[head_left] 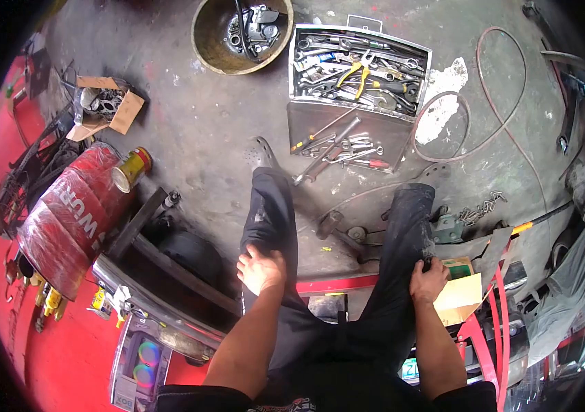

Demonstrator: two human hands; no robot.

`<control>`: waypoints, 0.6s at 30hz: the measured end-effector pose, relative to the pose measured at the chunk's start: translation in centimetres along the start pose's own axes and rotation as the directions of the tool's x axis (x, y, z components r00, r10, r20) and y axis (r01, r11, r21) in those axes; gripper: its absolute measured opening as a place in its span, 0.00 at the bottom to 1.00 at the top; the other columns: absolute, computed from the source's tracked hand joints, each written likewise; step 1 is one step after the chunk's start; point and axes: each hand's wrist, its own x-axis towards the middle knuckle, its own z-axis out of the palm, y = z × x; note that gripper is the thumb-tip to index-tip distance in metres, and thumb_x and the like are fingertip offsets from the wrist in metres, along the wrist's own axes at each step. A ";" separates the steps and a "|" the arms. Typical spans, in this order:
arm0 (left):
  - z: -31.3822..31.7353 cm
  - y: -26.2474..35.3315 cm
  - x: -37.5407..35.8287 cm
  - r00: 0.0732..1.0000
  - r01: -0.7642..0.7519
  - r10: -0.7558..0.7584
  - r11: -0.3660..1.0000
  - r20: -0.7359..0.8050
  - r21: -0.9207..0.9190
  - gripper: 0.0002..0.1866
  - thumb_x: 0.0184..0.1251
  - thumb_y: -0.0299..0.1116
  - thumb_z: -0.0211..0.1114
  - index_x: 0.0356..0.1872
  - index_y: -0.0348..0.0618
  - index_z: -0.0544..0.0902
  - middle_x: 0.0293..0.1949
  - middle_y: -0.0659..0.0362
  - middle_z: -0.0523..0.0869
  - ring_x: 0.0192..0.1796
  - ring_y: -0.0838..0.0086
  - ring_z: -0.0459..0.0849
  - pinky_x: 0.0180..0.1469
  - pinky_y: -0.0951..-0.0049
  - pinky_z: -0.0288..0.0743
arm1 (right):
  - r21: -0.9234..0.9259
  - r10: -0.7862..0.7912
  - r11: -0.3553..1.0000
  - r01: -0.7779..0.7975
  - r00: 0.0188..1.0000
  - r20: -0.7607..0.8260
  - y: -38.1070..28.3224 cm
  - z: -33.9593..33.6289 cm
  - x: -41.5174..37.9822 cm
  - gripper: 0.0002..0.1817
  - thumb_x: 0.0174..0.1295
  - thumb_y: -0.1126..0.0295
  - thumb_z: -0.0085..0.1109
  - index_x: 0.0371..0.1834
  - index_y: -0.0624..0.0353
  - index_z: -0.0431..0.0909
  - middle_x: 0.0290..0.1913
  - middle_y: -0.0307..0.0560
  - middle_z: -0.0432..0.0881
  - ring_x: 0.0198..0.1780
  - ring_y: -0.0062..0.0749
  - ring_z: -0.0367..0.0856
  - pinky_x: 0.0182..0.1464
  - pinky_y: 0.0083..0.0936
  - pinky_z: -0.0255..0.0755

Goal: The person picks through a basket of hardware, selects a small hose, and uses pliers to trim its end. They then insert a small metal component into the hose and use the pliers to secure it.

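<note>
My left hand (262,270) rests on the left thigh of my dark trousers (269,213), its fingers spread and nothing in them. On the other leg, near the knee, lies my right hand (429,280), fingers apart and empty, beside an open cardboard box (458,299). Past my feet stands a metal toolbox (291,69) full of wrenches and yellow-handled pliers (362,72). Its lowered lid (306,120) carries more wrenches, a hammer-like bar and screwdrivers. A round basin (204,51) with metal parts is to the left of the toolbox.
A red drum (76,213), a yellow can (132,169) and a box of parts (127,113) stand at the left. A hose (505,127) loops over the floor at the right. A hammer head (330,224) and a chain (482,208) lie near my feet.
</note>
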 end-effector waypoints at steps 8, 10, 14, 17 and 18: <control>-0.3 0.1 0.0 1.000 0.006 -0.006 1.000 -0.003 0.008 0.34 0.60 0.54 0.64 0.64 0.45 0.73 0.56 0.48 0.79 0.63 0.57 0.75 0.66 0.57 0.66 | 0.026 0.025 0.999 -0.025 1.000 0.011 -0.1 0.0 -0.4 0.26 0.62 0.54 0.58 0.55 0.64 0.79 0.59 0.55 0.80 0.64 0.55 0.70 0.66 0.49 0.64; -0.4 0.3 0.0 1.000 0.007 -0.007 1.000 -0.008 0.009 0.34 0.60 0.54 0.64 0.63 0.45 0.73 0.56 0.48 0.79 0.63 0.57 0.75 0.66 0.57 0.65 | 0.037 0.055 0.998 -0.056 0.998 0.023 -0.3 -0.3 -0.4 0.26 0.62 0.54 0.58 0.55 0.64 0.79 0.59 0.56 0.80 0.64 0.56 0.70 0.66 0.49 0.64; -0.4 0.4 -0.2 1.000 0.011 -0.011 1.000 -0.011 0.015 0.34 0.60 0.54 0.64 0.63 0.45 0.73 0.56 0.48 0.79 0.63 0.57 0.75 0.66 0.57 0.65 | 0.068 0.103 0.992 -0.106 0.994 0.045 -0.3 -0.3 -0.5 0.26 0.62 0.54 0.58 0.55 0.64 0.79 0.59 0.55 0.79 0.64 0.56 0.70 0.67 0.49 0.63; -0.2 0.3 -0.1 1.000 0.017 -0.017 1.000 -0.009 0.021 0.34 0.60 0.54 0.64 0.64 0.45 0.73 0.56 0.48 0.79 0.63 0.57 0.75 0.66 0.57 0.65 | 0.061 0.079 0.995 -0.081 0.996 0.035 0.0 0.8 -0.3 0.25 0.63 0.54 0.58 0.55 0.63 0.79 0.60 0.55 0.79 0.64 0.56 0.70 0.67 0.50 0.63; -0.1 0.3 -0.2 1.000 0.018 -0.018 1.000 -0.006 0.025 0.34 0.60 0.54 0.64 0.64 0.45 0.73 0.56 0.48 0.79 0.63 0.57 0.75 0.66 0.57 0.65 | 0.062 0.048 0.997 -0.049 0.999 0.014 0.1 1.2 -0.3 0.25 0.63 0.54 0.58 0.55 0.63 0.79 0.60 0.55 0.79 0.64 0.55 0.70 0.67 0.50 0.63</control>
